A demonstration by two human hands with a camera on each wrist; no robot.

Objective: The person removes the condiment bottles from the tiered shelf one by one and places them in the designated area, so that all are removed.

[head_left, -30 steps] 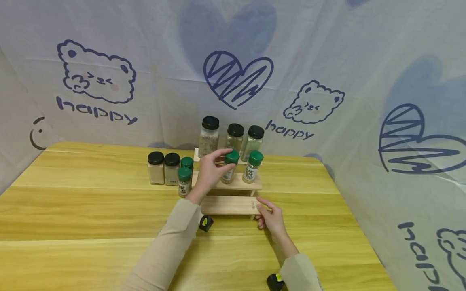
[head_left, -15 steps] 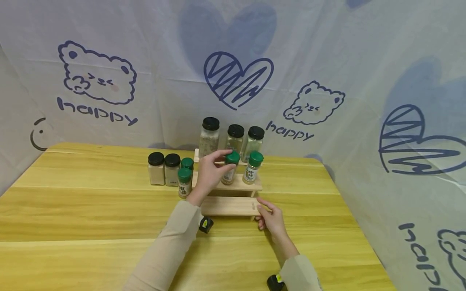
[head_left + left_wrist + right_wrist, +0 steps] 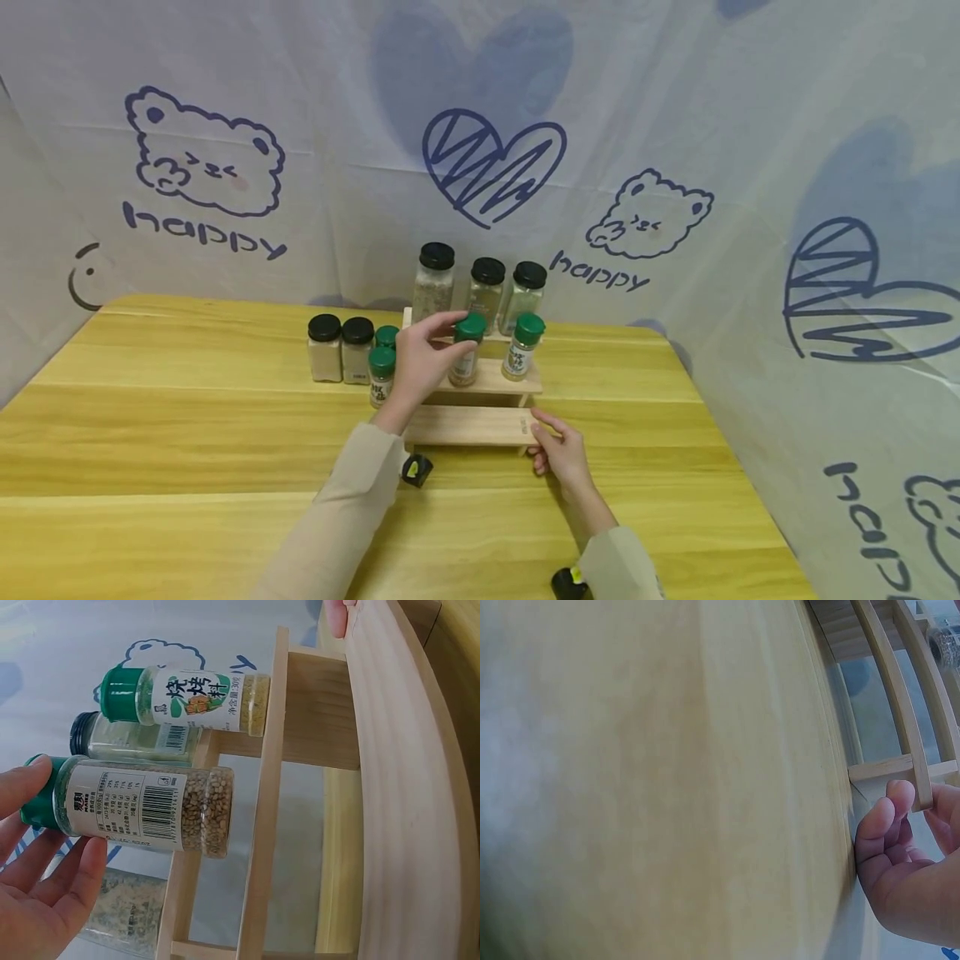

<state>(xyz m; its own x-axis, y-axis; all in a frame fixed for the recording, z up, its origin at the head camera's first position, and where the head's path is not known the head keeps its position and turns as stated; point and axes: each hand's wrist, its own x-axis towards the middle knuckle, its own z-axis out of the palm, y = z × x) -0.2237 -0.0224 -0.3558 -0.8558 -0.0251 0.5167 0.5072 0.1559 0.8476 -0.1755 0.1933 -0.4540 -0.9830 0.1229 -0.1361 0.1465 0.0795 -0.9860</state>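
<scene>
My left hand [image 3: 426, 358] pinches a green-capped spice jar [image 3: 142, 806] by its cap and upper side, thumb and fingers on opposite sides. Pale seeds show through its clear lower part, and its label carries a barcode. In the left wrist view, a small gap separates the jar's base from the edge of the middle shelf [image 3: 262, 825]. To its right, another green-capped jar [image 3: 522, 347] with a white label stands on that shelf. My right hand [image 3: 561, 450] grips the right end of the wooden rack's lowest step [image 3: 465, 426], fingers under the board [image 3: 900, 697].
Black-capped jars, one taller [image 3: 434, 279] and two shorter [image 3: 487, 287], line the top shelf. Left of the rack, two black-capped jars [image 3: 325, 350] and two green-capped jars [image 3: 382, 377] stand on the wooden table [image 3: 187, 450]. A printed cloth [image 3: 337, 125] hangs behind.
My left hand has shifted slightly left, carrying the seed jar with it along the middle shelf. The right hand keeps its place on the lowest step.
</scene>
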